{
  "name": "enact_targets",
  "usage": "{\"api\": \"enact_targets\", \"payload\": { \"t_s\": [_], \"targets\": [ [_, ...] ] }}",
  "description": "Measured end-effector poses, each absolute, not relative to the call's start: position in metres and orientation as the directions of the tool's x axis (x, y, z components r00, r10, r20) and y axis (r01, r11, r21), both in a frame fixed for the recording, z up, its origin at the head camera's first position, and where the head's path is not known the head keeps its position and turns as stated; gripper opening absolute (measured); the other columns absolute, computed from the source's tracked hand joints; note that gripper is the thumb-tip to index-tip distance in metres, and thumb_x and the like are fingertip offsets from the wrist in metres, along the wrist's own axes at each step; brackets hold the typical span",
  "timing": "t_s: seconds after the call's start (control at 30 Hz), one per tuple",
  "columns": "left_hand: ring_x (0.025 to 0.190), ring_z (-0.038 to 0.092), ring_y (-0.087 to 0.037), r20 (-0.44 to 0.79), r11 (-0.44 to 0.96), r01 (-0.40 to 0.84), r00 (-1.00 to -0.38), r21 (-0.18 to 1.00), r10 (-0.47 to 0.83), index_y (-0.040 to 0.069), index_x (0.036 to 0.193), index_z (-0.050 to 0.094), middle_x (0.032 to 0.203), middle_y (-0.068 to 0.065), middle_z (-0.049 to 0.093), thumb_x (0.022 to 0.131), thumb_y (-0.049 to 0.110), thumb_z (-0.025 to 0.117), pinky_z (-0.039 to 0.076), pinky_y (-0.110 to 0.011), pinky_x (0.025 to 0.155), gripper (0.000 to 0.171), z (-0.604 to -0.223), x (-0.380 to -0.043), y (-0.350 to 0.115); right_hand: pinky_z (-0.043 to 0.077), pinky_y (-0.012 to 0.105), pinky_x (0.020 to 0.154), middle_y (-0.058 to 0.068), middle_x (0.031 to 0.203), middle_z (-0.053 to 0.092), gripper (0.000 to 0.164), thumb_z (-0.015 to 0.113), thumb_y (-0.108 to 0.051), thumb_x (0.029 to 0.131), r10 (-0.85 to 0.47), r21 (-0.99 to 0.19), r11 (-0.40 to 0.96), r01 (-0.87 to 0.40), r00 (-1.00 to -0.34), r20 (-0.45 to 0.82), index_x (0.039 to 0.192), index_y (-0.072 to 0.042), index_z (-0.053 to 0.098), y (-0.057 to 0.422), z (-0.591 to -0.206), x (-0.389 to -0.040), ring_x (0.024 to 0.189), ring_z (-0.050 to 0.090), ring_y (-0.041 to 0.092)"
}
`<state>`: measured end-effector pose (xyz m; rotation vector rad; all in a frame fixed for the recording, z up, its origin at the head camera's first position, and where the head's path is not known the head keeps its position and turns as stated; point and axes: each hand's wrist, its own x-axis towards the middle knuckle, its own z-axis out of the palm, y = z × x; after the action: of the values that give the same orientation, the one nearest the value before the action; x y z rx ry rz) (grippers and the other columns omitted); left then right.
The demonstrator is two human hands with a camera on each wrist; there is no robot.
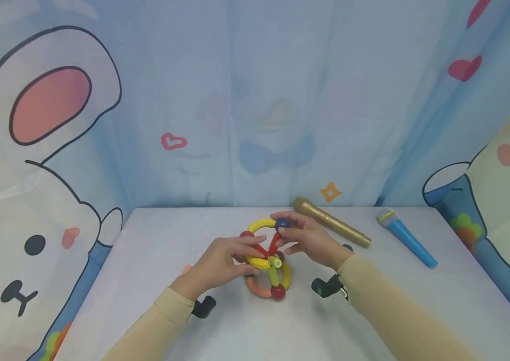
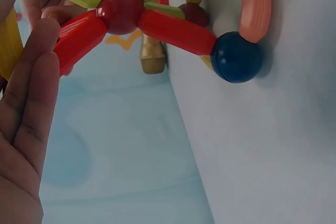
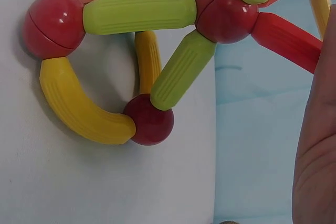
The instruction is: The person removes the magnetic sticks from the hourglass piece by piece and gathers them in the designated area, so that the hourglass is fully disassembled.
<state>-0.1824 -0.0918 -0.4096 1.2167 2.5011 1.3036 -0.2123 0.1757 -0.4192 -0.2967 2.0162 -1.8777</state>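
A toy of magnetic balls and sticks stands upright on the table between the hands. Its lower ring has a yellow curved stick (image 3: 84,106), a salmon curved stick (image 1: 258,289) and a blue ball (image 2: 236,57). Green and red straight sticks meet at a central red ball (image 3: 226,11) above that ring. My left hand (image 1: 230,258) holds a yellow curved stick (image 1: 258,262) of the upper part between thumb and fingers. At the top right, my right hand (image 1: 309,238) pinches a dark blue ball (image 1: 283,224), where another yellow curved stick (image 1: 261,224) ends.
A gold toy microphone (image 1: 333,222) lies behind the right hand. Farther right on the white table (image 1: 147,260) lies a blue toy microphone (image 1: 410,241). A printed curtain (image 1: 183,100) hangs along the table's back edge.
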Motion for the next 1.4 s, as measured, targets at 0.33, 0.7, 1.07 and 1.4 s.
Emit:
{"api": "enact_targets", "payload": {
  "t_s": [0.33,0.7,1.07,1.4],
  "targets": [
    [0.111,0.061,-0.003,0.264,0.384,0.652,-0.672,0.654,0.692,0.018,0.117,0.076,0.127,0.006,0.067,0.081,0.022,0.083,0.052,-0.025,0.085,0.036,-0.405,-0.179,-0.091,0.056,0.044,0.081,0.019,0.114,0.063,0.045,0.064,-0.024,0.099,-0.405,-0.992,0.084,0.093,-0.907,-0.119,0.141,-0.015,0.052,0.176,-0.417,-0.211,0.098,0.066,0.032],
    [0.121,0.057,-0.006,0.254,0.394,0.668,-0.658,0.631,0.709,0.018,0.113,0.076,0.133,0.013,0.061,0.083,0.018,0.083,0.049,-0.027,0.096,0.031,-0.405,-0.179,-0.092,0.056,0.048,0.083,0.019,0.111,0.062,0.044,0.064,-0.024,0.099,-0.411,-0.994,0.076,0.082,-0.906,-0.106,0.141,-0.015,0.053,0.175,-0.416,-0.210,0.096,0.065,0.031],
    [0.123,0.057,-0.017,0.242,0.367,0.650,-0.652,0.665,0.718,0.021,0.108,0.077,0.135,0.009,0.061,0.084,0.018,0.082,0.049,-0.032,0.096,0.025,-0.403,-0.174,-0.094,0.056,0.050,0.083,0.018,0.107,0.064,0.044,0.064,-0.022,0.099,-0.410,-0.994,0.066,0.089,-0.906,-0.109,0.140,-0.014,0.053,0.175,-0.418,-0.210,0.096,0.066,0.032],
    [0.102,0.061,-0.007,0.254,0.369,0.562,-0.742,0.740,0.621,0.024,0.102,0.076,0.121,0.016,0.065,0.079,0.020,0.086,0.055,-0.032,0.081,0.025,-0.410,-0.162,-0.121,0.057,0.047,0.081,0.019,0.106,0.063,0.044,0.065,-0.023,0.098,-0.401,-0.993,0.071,0.089,-0.910,-0.110,0.140,-0.015,0.054,0.174,-0.416,-0.210,0.094,0.066,0.032]
  ]
}}
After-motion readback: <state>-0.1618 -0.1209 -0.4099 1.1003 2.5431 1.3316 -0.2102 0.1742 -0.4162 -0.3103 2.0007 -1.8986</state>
